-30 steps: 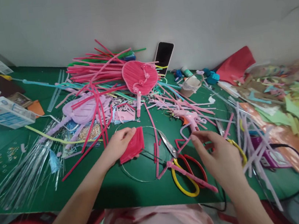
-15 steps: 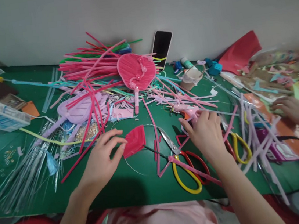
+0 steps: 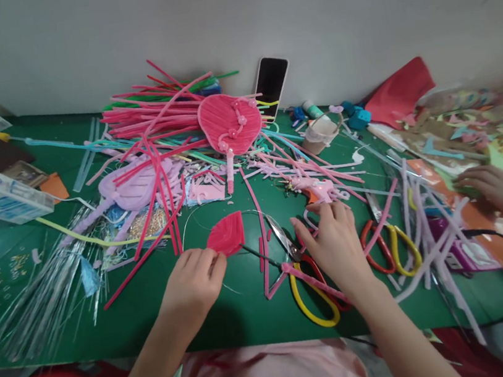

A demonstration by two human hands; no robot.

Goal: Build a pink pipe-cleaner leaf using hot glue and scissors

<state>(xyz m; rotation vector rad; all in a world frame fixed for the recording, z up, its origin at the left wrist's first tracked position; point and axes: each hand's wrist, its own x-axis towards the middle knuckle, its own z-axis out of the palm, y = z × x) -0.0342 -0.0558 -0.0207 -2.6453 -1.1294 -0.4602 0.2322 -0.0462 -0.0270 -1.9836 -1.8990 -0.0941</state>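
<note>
My left hand (image 3: 194, 282) is closed at the near left edge of a red petal-shaped piece (image 3: 227, 234) made of pipe cleaners, its fingertips pinching that edge. A thin wire ring (image 3: 184, 220) and a dark green stem (image 3: 261, 254) run by the piece. My right hand (image 3: 337, 245) hovers low over the table with thumb and fingers apart, just in front of a pink glue gun (image 3: 321, 188) with an orange trigger. Yellow-and-red-handled scissors (image 3: 312, 305) lie between my hands, partly under a pink pipe cleaner (image 3: 314, 281).
A red pipe-cleaner fan (image 3: 227, 120) rests on bundled pipe cleaners (image 3: 148, 119). Behind it a phone (image 3: 272, 79) leans on the wall. A second pair of scissors (image 3: 403, 251), a purple box (image 3: 463, 249) and another person's hand (image 3: 495, 191) are at right. Silver strands (image 3: 38, 306) lie left.
My left hand has moved right and closed at the red petal's edge. My right hand has drawn back toward me from the glue gun, with its fingers spread.
</note>
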